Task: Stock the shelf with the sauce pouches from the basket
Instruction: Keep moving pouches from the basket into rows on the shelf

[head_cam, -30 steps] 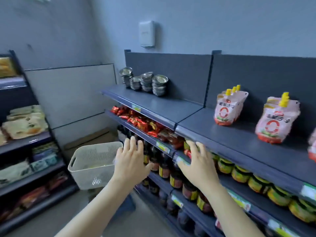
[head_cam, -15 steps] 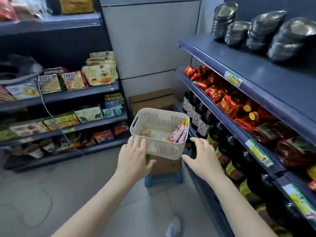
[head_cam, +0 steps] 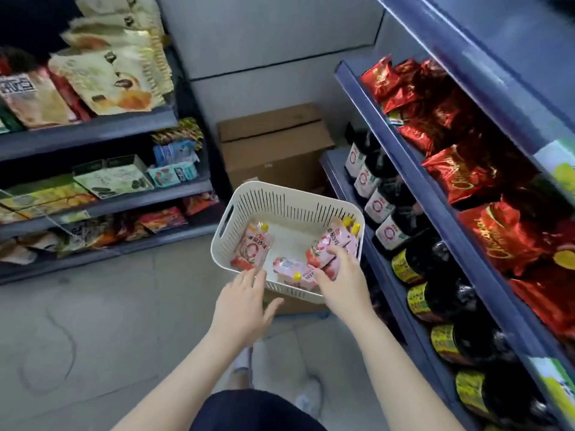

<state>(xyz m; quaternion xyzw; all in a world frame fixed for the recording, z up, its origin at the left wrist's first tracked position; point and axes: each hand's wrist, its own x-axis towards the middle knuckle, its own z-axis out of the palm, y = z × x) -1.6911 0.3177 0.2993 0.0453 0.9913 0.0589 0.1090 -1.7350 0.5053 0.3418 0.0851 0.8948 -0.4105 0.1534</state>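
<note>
A cream slotted basket (head_cam: 280,200) stands low in front of me, beside the right-hand shelf unit. Several pink sauce pouches with yellow caps lie inside: one at the left (head_cam: 253,248), one flat near the front (head_cam: 291,267), a cluster at the right (head_cam: 337,241). My right hand (head_cam: 340,279) reaches into the basket and its fingers curl round a pouch of the right cluster. My left hand (head_cam: 244,301) hovers at the basket's near rim with fingers spread, holding nothing.
The blue shelf unit (head_cam: 413,169) on the right carries red foil packs, dark bottles and jars. A cardboard box (head_cam: 273,144) stands behind the basket. Snack shelves (head_cam: 93,126) line the left. Grey floor lies between them; my shoes show below.
My view dropped from the upper shelf to the basket. My right hand went into the basket and took hold of a pouch; my left hand came to the basket's near rim.
</note>
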